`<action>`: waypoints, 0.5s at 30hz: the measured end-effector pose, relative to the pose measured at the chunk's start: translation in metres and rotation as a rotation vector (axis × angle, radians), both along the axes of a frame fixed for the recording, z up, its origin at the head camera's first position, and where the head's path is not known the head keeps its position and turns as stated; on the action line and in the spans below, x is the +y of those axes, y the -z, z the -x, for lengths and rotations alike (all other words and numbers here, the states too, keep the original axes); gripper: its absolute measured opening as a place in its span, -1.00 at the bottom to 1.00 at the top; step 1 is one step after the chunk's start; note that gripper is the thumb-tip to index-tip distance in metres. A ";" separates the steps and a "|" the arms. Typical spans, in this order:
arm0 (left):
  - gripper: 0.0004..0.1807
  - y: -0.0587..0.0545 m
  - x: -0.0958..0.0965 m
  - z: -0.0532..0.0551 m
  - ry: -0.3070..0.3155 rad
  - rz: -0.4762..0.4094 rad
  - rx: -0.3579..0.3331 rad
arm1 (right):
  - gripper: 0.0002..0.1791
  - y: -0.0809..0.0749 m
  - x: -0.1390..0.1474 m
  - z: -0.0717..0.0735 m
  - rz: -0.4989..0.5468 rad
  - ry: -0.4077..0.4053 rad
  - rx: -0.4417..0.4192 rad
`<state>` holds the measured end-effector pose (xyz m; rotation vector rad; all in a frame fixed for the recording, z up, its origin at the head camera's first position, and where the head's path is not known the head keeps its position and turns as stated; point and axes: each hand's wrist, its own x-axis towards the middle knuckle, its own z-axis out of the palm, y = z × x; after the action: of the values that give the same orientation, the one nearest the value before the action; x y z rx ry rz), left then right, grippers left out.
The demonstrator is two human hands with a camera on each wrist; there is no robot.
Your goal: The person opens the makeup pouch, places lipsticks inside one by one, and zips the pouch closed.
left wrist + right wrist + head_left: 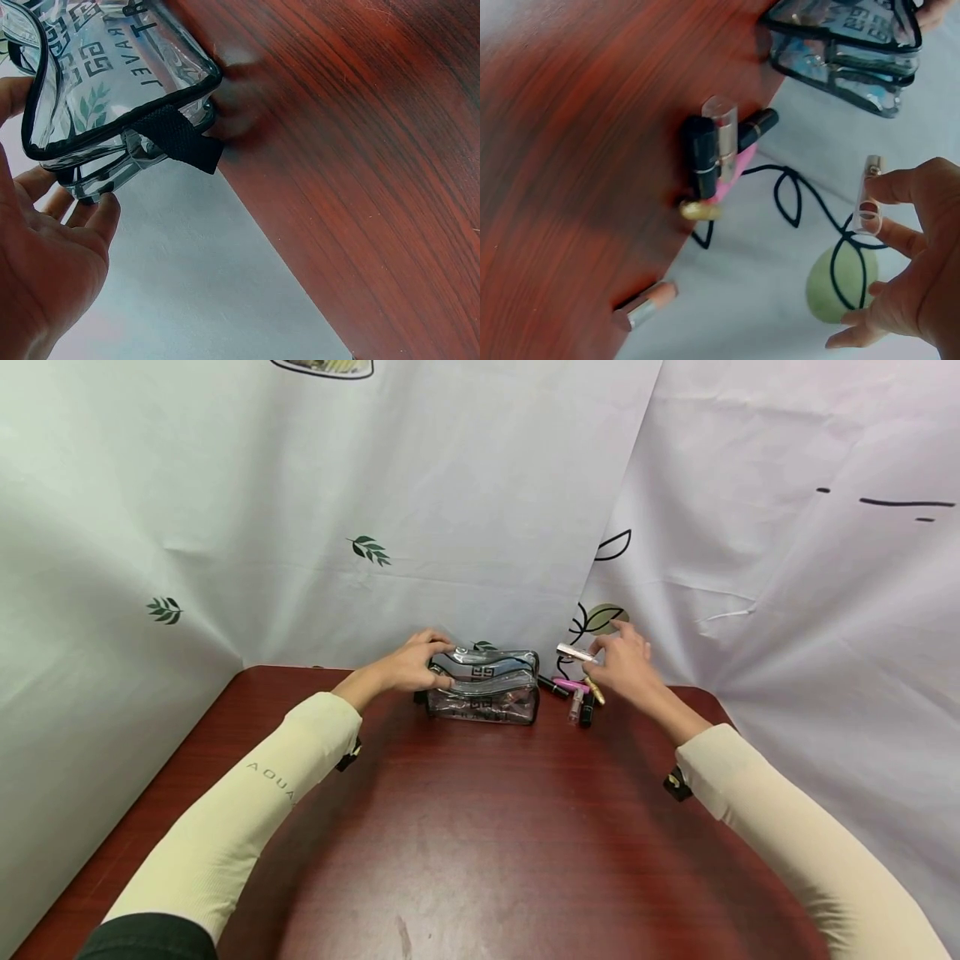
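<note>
A clear toiletry bag (483,697) with black trim and printed lettering stands at the back of the table. My left hand (412,662) grips its left end, thumb on the near side and fingers over the top. In the left wrist view, fingertips of the left hand (60,255) touch the bag's end, above a black strap tab (180,139). My right hand (626,664) pinches a lipstick tube (868,196) between thumb and finger, raised to the right of the bag. The tube has a clear end and a shiny pale end.
Beside the bag lie several cosmetic tubes: a pink one (568,684), a gold one (596,692), a clear-capped one (575,707) and black ones (587,712). Another silver-and-peach tube (646,305) lies apart near the table edge. White printed cloth (480,527) hangs behind.
</note>
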<state>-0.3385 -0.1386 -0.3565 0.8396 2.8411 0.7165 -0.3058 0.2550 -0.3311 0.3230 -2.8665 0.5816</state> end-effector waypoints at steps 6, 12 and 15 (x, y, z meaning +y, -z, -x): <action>-0.05 0.001 0.000 0.001 0.001 0.010 0.003 | -0.69 -0.007 -0.014 -0.005 -0.027 -0.038 0.017; -0.06 0.000 0.000 0.000 -0.001 -0.003 -0.005 | -0.72 -0.010 -0.027 -0.008 -0.022 -0.062 0.010; -0.05 0.000 0.000 0.000 0.001 -0.003 0.000 | -0.73 -0.011 -0.032 -0.008 -0.024 -0.080 0.017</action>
<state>-0.3385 -0.1384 -0.3567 0.8418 2.8403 0.7213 -0.2981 0.2231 -0.3203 0.4459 -2.8569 0.5559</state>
